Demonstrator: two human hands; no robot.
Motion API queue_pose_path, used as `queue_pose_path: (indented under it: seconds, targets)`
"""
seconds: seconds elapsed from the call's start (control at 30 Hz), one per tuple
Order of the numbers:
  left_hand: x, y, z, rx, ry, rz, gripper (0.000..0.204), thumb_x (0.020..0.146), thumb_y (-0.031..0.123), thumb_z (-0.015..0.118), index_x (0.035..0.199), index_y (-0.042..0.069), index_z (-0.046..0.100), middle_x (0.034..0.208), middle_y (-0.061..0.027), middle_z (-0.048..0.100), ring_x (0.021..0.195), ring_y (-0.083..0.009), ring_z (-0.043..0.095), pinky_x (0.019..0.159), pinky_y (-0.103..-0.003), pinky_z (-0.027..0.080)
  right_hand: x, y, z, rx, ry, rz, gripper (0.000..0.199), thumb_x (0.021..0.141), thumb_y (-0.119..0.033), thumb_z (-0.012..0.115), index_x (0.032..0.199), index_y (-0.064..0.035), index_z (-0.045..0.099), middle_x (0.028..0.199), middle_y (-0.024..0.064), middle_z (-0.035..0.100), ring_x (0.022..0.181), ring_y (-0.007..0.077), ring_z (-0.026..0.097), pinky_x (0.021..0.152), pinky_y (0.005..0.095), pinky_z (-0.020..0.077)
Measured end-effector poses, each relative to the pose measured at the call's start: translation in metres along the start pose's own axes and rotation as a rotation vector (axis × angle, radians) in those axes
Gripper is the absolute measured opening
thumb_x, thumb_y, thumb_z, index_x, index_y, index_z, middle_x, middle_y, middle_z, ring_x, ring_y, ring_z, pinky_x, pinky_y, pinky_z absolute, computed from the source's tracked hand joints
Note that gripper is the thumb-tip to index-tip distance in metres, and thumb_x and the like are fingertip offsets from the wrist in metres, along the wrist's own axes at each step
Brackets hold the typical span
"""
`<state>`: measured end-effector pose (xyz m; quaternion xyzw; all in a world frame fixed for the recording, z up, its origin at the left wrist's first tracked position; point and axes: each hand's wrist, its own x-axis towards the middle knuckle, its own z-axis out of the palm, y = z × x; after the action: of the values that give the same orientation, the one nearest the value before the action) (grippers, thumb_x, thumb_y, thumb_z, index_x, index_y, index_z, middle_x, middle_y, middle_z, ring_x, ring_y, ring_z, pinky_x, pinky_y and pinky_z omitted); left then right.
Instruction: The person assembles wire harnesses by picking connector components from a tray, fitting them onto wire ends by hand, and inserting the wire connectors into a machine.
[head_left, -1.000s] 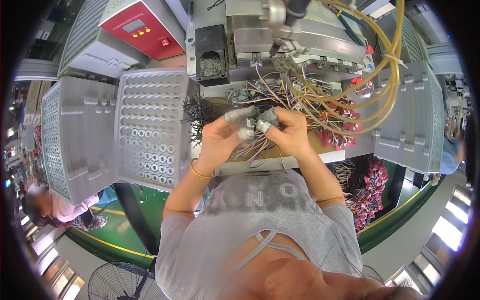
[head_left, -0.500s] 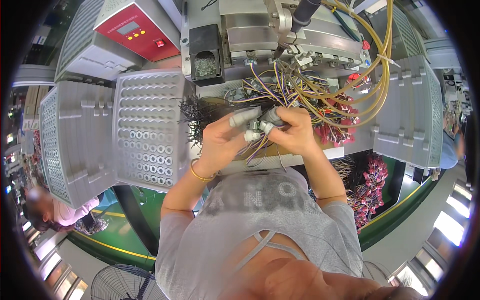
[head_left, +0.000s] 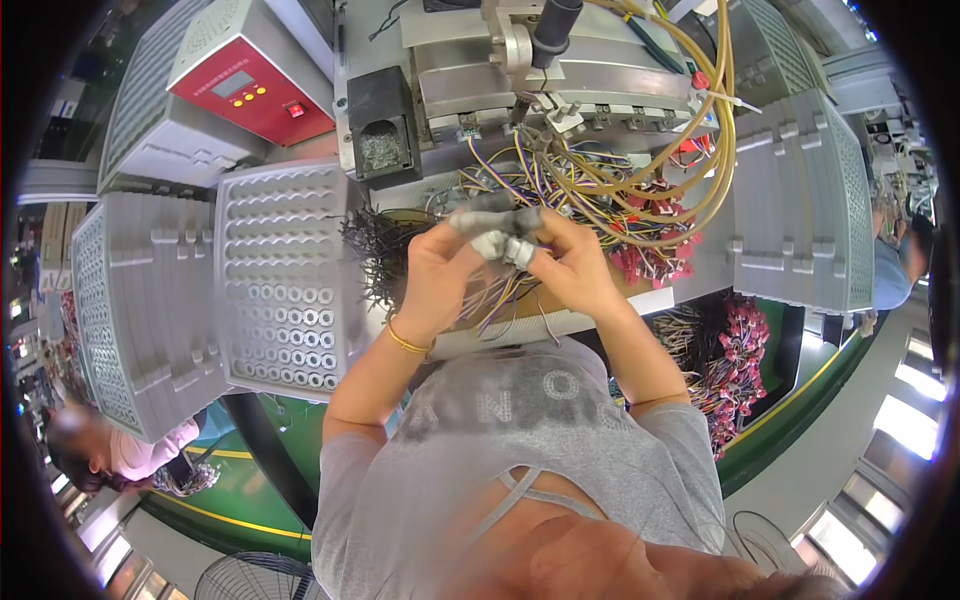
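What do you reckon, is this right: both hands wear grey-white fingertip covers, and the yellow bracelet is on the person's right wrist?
Not quite: the head view shows the yellow bracelet on the left wrist. The left hand and right hand do both wear grey-white fingertip covers.

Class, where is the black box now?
In the head view, the black box stands at upper left, between the red-fronted unit and the metal fixture, beyond the left hand.
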<state>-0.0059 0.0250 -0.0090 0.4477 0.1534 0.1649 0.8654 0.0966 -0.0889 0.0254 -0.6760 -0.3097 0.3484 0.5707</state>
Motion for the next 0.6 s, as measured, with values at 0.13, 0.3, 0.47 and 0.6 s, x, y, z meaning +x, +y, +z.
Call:
queue_pose_path:
  seconds: [0.13, 0.3, 0.47, 0.6]
  targets:
    - [0.009, -0.007, 0.008, -0.134, -0.155, -0.187, 0.041, 0.08, 0.004, 0.056, 0.119, 0.0, 0.044, 0.098, -0.0061, 0.058, 0.08, -0.01, 0.057, 0.071, -0.023, 0.046, 0.001, 0.012, -0.019, 0.239, 0.032, 0.146, 0.019, 0.074, -0.006, 0.06, 0.09, 0.0023, 0.059, 0.077, 0.0041, 0.06, 0.067, 0.0077, 0.056, 0.056, 0.02, 0.0425]
    - [0.028, -0.055, -0.023, 0.678, -0.116, 0.179, 0.045, 0.079, 0.009, 0.059, 0.121, 0.003, 0.043, 0.108, -0.0081, 0.055, 0.092, -0.014, 0.055, 0.083, -0.029, 0.044, 0.03, 0.056, -0.074, 0.262, 0.708, -0.073, 0.007, 0.074, -0.006, 0.056, 0.069, -0.0008, 0.053, 0.065, 0.0016, 0.052, 0.057, 0.0095, 0.051, 0.049, 0.0221, 0.0415]
    - [0.023, -0.043, -0.022, 0.503, -0.018, 0.086, 0.029, 0.079, 0.007, 0.058, 0.108, 0.003, 0.056, 0.104, -0.0071, 0.059, 0.088, -0.0123, 0.057, 0.079, -0.026, 0.045, 0.055, 0.075, -0.081, 0.501, 0.703, -0.13, 0.017, 0.076, -0.006, 0.053, 0.062, -0.0062, 0.043, 0.059, -0.0006, 0.046, 0.047, 0.0085, 0.045, 0.043, 0.0232, 0.0411]
    - [0.005, -0.04, -0.025, 0.597, 0.024, 0.116, 0.026, 0.079, 0.006, 0.056, 0.105, 0.003, 0.059, 0.096, -0.0095, 0.063, 0.08, -0.0126, 0.06, 0.073, -0.024, 0.046, 0.065, 0.054, -0.07, 0.41, 0.791, -0.066, 0.013, 0.074, -0.005, 0.05, 0.063, -0.005, 0.044, 0.054, 0.0001, 0.044, 0.04, 0.0086, 0.042, 0.038, 0.023, 0.0389]
